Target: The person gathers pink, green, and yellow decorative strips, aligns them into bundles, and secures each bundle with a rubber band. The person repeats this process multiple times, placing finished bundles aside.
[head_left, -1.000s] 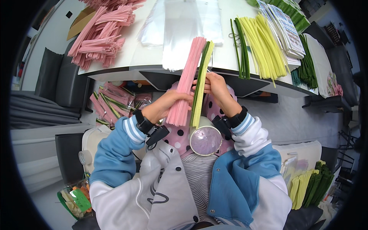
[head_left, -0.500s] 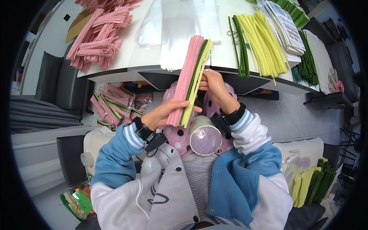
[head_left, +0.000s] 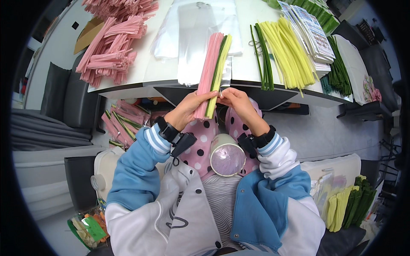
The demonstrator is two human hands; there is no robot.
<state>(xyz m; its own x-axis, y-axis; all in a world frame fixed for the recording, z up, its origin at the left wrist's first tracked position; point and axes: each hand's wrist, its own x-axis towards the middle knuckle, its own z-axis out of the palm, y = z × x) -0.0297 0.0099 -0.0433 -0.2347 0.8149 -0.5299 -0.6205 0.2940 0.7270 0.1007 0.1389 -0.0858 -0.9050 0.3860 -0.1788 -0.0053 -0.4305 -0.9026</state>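
My left hand (head_left: 188,106) is closed round the lower part of a bundle of chenille stems (head_left: 210,72), with pink ones on the left, dark green in the middle and yellow-green on the right. The bundle's upper end overlaps the stack of clear plastic bags (head_left: 192,40) at the table's edge. Right beside the bundle, the fingertips of my right hand (head_left: 237,102) are pinched together near my left thumb. A small whitish bit shows at those fingertips, too small to name. Between my forearms, a pale round tub (head_left: 228,158) with purplish, shiny contents sits on my lap.
Pink stems (head_left: 113,53) are heaped at the table's left. To the right lie green stems (head_left: 265,59), scissors (head_left: 255,45), yellow stems (head_left: 290,53) and a stack of printed sheets (head_left: 314,34). Filled bags (head_left: 124,121) lie below the table at left. More stems (head_left: 348,205) stand at lower right.
Both hands and the bundle have moved forward, toward the table. My left hand has gone from outstretched fingers to a closer grip, and my right fingers have come together beside the bundle.
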